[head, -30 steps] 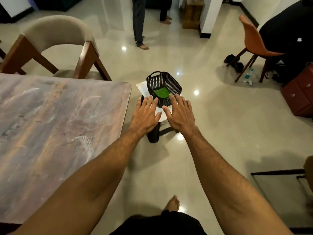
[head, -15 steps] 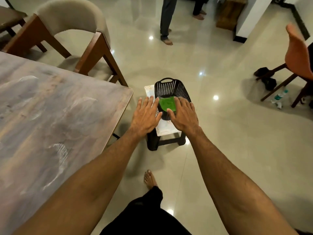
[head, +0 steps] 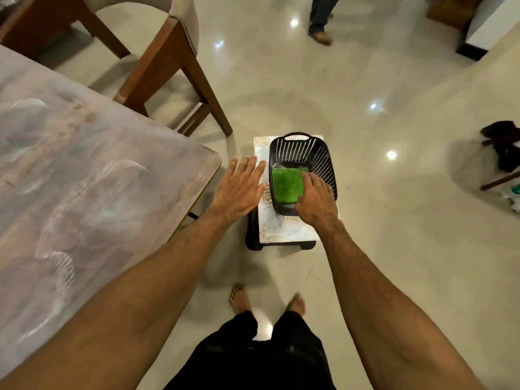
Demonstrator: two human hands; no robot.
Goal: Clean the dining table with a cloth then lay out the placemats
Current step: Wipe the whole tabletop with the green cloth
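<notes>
Frame left: the dining table (head: 84,178) is judged not yet wiped, and no placemats are seen on it. Centre: the left hand (head: 239,187) is held flat, fingers spread, beside the basket (head: 323,153), where the green cloth (head: 285,185) is touched by the right hand (head: 316,201); a grip cannot be confirmed.

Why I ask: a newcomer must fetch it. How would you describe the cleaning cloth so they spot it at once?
Off the corner of the dining table stands a low stool with a pale patterned top. On it sits a black perforated basket, and the cloth lies folded inside, where the right hand reaches. It is the only bright green thing there.
</notes>
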